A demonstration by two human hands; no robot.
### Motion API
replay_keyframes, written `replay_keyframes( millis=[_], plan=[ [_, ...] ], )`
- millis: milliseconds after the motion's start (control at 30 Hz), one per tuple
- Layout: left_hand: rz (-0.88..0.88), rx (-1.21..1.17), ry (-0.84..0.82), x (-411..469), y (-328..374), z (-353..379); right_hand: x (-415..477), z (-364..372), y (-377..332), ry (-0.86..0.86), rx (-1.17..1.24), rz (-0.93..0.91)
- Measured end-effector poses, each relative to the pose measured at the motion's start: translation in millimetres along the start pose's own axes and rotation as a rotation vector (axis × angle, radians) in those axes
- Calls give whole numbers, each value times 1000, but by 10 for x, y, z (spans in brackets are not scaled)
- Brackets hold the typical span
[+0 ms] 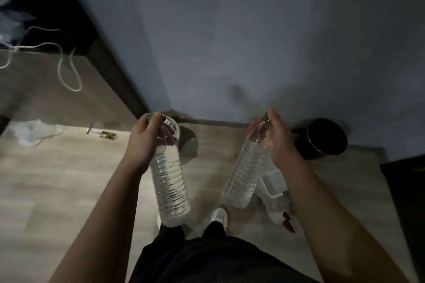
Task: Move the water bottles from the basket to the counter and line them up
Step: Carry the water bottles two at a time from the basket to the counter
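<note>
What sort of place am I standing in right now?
Probably a dim room in a home or hotel, though I can't be sure: wood-look floor, plain grey-blue wall, a round black bin by it, a loose white cable at the left.

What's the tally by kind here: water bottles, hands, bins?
Water bottles: 2, left bottle and right bottle, both clear
Hands: 2, left hand and right hand, each gripping one bottle near its neck
Bins: 1, black bin on the floor
Total: 5
</note>
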State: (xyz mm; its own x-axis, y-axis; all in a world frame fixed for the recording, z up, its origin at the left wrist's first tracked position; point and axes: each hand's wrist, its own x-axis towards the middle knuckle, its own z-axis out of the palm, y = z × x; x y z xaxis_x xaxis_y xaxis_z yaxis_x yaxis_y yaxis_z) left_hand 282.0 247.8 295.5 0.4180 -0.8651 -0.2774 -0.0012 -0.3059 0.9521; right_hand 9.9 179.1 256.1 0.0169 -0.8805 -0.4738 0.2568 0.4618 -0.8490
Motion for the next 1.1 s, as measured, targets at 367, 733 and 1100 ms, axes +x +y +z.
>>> replay_keyframes(
  millis=[367, 733, 1100],
  plan=[
    [18, -129, 284, -330, -251, -1714, -194, 1524, 340, -176, -169, 16],
    [-5, -349, 426, -613, -695, -3896, -838, 3561, 1322, -147, -150, 47],
    [3, -471, 610, -723, -906, -5089, -1213, 4910, 1840, -379, -222, 41]
  ],
)
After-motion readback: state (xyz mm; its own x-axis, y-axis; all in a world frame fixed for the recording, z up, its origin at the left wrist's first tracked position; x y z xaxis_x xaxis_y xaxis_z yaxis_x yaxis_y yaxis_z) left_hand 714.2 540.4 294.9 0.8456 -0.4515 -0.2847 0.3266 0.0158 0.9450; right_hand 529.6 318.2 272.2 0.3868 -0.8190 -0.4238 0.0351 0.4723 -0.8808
